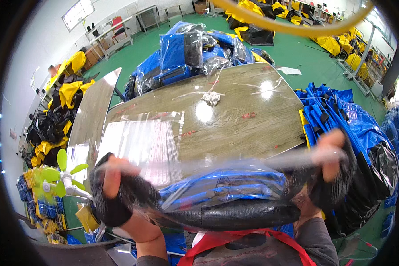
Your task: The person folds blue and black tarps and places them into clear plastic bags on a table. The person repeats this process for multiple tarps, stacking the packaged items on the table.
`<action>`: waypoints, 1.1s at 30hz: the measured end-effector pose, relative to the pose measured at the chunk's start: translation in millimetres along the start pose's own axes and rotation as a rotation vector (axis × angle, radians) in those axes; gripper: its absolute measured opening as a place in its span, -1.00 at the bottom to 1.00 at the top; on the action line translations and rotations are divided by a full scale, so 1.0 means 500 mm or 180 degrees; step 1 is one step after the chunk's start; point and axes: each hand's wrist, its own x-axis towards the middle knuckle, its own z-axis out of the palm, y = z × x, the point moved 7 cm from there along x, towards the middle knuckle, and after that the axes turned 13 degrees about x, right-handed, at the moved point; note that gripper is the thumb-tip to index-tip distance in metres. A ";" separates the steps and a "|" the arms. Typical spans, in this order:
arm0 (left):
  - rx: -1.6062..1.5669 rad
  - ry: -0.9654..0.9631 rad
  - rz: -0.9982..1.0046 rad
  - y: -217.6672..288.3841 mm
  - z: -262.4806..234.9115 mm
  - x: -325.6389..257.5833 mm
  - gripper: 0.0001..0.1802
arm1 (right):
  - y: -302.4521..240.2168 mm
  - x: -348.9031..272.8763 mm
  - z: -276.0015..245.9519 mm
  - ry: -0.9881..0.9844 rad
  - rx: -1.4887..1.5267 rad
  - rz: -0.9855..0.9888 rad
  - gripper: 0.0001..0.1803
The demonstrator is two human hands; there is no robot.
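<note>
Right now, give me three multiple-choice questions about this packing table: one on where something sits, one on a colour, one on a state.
1. Where does the stack of clear plastic bags lie?
A. on the left part of the wooden table
B. on the green floor
C. on the blue pile beyond the table

2. What colour is the folded item inside the clear bag held between the hands?
A. yellow with black
B. blue with black
C. red

3. How do the left hand and right hand stand?
A. both open and free
B. only one grips
C. both grip the bag's ends

Answers: 1 A, the sheets rest flat on the tabletop's left side. 2 B, blue fabric and a black edge show through the plastic. 3 C, each hand pinches one end.
</note>
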 end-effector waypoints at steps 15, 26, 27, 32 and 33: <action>-0.0753 -0.1247 -0.3376 -0.686 0.073 -0.015 -0.66 | 0.492 0.082 0.350 -0.2441 -0.2325 -0.1285 -0.87; -0.0973 -0.1600 -0.2848 -0.643 0.056 -0.042 -0.62 | 0.574 0.063 0.470 -0.3360 -0.2335 -0.1729 -0.90; -0.0903 -0.1581 -0.2884 -0.642 0.056 -0.042 -0.62 | 0.574 0.061 0.475 -0.3401 -0.2288 -0.1818 -0.90; -0.0157 -0.1742 -0.2791 -0.645 0.060 -0.043 -0.62 | 0.596 0.067 0.492 -0.3639 -0.2427 -0.1858 -0.88; 0.0105 -0.1853 -0.2744 -0.651 0.059 -0.043 -0.63 | 0.600 0.073 0.494 -0.3700 -0.2481 -0.1805 -0.86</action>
